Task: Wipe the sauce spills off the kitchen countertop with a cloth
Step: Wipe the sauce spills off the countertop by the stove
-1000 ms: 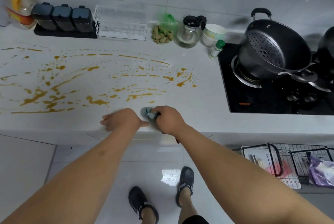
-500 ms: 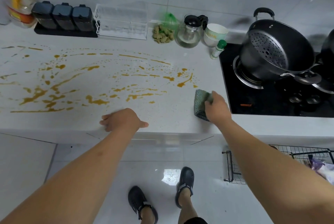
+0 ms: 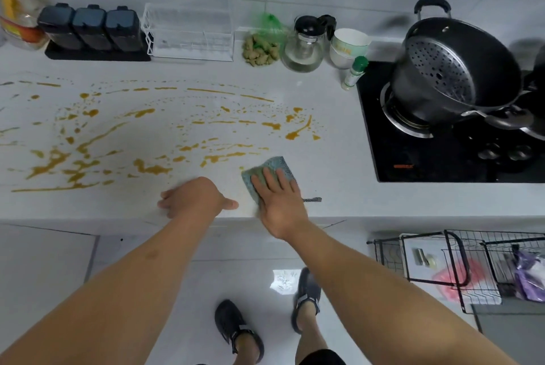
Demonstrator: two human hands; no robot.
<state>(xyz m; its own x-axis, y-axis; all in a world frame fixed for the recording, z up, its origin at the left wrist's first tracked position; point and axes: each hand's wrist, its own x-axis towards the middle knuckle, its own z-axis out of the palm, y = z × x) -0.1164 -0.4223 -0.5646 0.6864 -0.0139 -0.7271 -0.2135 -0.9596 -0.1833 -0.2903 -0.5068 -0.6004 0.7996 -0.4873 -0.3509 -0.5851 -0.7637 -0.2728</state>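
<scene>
R hand (image 3: pixel 277 196) flat, fingers spread, pressing cloth (image 3: pixel 267 173) on tabletop (image 3: pixel 339 193); L hand (image 3: pixel 194 198) loosely curled, empty. Should sweep w/ even pressure toward sauce (image 3: pixel 147 140) at frame left.

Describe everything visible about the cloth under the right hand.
The teal-green woven cleaning cloth looks like thin textured fabric, folded into a rough rectangle and lying flat near the front edge of the pale grey stone countertop. The right hand presses on it, palm down with fingers spread, covering its near part; only its far part shows. A thin dark strip pokes out right of the hand, possibly a loop. Orange-brown sauce spills lie just beyond it.
</scene>
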